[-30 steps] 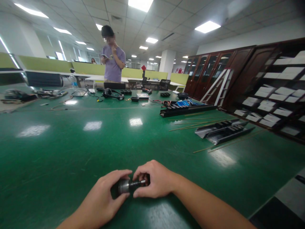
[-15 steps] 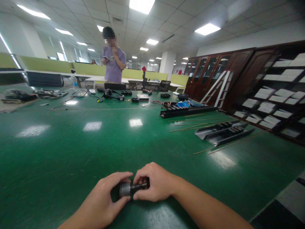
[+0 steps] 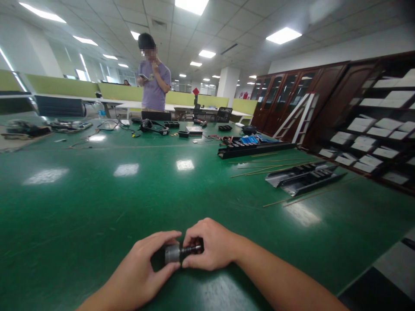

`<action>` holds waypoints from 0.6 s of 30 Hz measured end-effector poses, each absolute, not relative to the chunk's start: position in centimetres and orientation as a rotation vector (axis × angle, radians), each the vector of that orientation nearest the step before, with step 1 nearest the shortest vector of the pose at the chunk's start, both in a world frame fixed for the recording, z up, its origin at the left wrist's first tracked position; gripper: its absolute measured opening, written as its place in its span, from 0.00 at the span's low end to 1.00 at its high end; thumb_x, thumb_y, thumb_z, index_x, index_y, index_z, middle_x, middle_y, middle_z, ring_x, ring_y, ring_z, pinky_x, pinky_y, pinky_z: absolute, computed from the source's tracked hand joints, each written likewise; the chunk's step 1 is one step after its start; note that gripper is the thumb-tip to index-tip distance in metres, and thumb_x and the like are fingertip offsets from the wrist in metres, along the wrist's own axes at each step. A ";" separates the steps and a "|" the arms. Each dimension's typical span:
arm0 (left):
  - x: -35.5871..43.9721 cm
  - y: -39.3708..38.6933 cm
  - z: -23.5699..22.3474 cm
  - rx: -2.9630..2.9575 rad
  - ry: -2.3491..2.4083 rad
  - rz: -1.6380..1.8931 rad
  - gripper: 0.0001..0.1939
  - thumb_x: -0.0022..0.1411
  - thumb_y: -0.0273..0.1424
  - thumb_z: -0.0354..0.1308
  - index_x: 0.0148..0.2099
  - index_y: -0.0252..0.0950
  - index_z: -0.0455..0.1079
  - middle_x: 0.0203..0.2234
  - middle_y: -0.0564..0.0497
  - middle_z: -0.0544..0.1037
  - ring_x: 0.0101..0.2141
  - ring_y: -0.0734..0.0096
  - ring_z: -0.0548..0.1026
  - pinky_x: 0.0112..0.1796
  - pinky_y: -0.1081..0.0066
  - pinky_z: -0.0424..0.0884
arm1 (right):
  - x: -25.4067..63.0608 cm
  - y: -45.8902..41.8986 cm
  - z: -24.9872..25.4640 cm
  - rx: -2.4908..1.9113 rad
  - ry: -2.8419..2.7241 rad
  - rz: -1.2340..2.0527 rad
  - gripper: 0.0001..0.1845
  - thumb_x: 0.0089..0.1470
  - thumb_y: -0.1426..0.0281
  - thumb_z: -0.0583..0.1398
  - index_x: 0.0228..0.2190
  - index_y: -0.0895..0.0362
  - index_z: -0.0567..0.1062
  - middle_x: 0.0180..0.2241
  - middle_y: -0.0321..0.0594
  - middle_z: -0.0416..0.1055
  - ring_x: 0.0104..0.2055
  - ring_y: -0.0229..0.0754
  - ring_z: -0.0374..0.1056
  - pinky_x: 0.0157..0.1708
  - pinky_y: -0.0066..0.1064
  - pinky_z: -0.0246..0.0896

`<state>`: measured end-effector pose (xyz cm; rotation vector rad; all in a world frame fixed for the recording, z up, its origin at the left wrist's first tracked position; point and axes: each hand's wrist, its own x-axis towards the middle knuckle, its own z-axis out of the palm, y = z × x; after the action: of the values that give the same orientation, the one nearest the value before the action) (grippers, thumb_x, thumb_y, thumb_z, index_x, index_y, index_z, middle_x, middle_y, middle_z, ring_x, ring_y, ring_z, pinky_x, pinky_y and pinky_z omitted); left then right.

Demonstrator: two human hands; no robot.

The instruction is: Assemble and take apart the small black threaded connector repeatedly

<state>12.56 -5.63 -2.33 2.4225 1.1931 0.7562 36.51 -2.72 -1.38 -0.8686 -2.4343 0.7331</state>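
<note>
A short grey metal cylinder with a thin, dark ridged shaft lies sideways between my hands, low over the green table. My left hand curls around the thick grey end, its thumb below and its fingers above. The fingers and thumb of my right hand close round the ridged shaft at the other end. Its shiny tip shows in the gap of that hand. Whether the part rests on the tabletop, I cannot tell.
Black metal channels and thin brass-coloured rods lie to the right. Farther back are a longer channel, a headset and cables. Beyond the table stands a person in a purple shirt. A white stepladder leans by the cabinets.
The grey cylinder has shifted very slightly to the right between my hands. Both hands keep nearly the same grip, and the view has tilted a little.
</note>
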 end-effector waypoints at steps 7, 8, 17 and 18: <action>12.8 -5.7 -1.8 2.403 1.176 0.718 0.23 0.60 0.34 0.61 0.57 0.46 0.66 0.48 0.51 0.78 0.47 0.64 0.77 0.51 0.63 0.74 | 36.5 -2.7 -1.4 -0.877 -2.434 0.734 0.13 0.47 0.59 0.66 0.32 0.56 0.78 0.24 0.33 0.73 0.25 0.35 0.68 0.27 0.23 0.59; 12.8 -5.7 -1.8 2.407 1.171 0.717 0.23 0.60 0.34 0.61 0.57 0.46 0.66 0.48 0.51 0.78 0.47 0.64 0.77 0.51 0.63 0.74 | 36.5 -2.7 -1.4 -0.875 -2.437 0.730 0.13 0.48 0.60 0.66 0.32 0.56 0.78 0.24 0.33 0.73 0.25 0.35 0.68 0.27 0.23 0.59; 12.9 -5.6 -1.5 2.428 1.162 0.728 0.21 0.59 0.33 0.61 0.56 0.45 0.67 0.46 0.51 0.78 0.46 0.65 0.77 0.49 0.66 0.75 | 36.4 -2.8 -1.1 -0.877 -2.446 0.693 0.10 0.48 0.63 0.65 0.31 0.56 0.78 0.25 0.35 0.74 0.26 0.36 0.69 0.28 0.24 0.59; 12.9 -5.6 -1.6 2.431 1.162 0.734 0.21 0.59 0.33 0.61 0.56 0.45 0.68 0.46 0.51 0.78 0.46 0.65 0.77 0.49 0.66 0.75 | 36.4 -2.8 -1.1 -0.877 -2.445 0.692 0.10 0.48 0.63 0.65 0.32 0.57 0.78 0.25 0.35 0.74 0.26 0.36 0.69 0.28 0.23 0.59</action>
<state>12.90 -5.60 -1.56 2.4315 1.1623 0.7338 36.42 -2.81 -1.08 -0.8773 -2.4450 0.6917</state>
